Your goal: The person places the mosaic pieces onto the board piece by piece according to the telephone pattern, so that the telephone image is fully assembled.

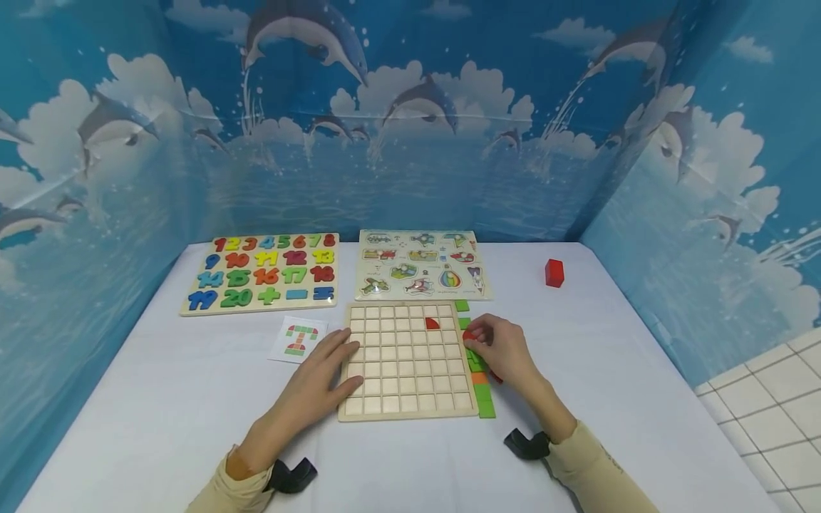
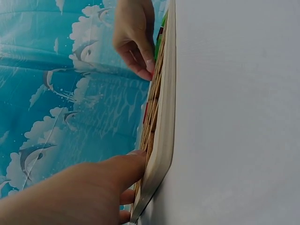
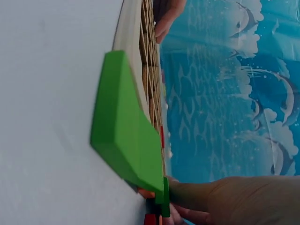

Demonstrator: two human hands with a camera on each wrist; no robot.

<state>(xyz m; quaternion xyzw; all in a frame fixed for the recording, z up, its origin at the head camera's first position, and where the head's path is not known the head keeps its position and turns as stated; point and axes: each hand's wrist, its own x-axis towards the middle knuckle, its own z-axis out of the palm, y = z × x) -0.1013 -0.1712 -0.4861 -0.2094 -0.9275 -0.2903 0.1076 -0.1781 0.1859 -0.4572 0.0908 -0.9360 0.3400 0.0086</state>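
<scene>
A wooden grid board (image 1: 410, 419) lies flat on the white-covered table. One red quarter-circle tile (image 1: 432, 324) sits in a cell near its upper right. My left hand (image 1: 314, 385) rests on the board's left edge with its fingers spread. Beside the right edge, my right hand (image 1: 504, 350) pinches a red tile (image 1: 470, 335) between thumb and fingers; its full shape is hidden. Under and around that hand runs a column of green tiles (image 1: 484, 400), with an orange tile (image 1: 479, 378) among them. In the right wrist view, green tiles (image 3: 124, 126) stand close to the camera.
A small white pattern card (image 1: 300, 340) lies left of the board. Behind are a number puzzle (image 1: 259, 311) and a picture puzzle (image 1: 423, 265). A red block (image 1: 554, 273) stands at the back right. Dolphin-print curtains (image 1: 410, 178) enclose the table's back and sides.
</scene>
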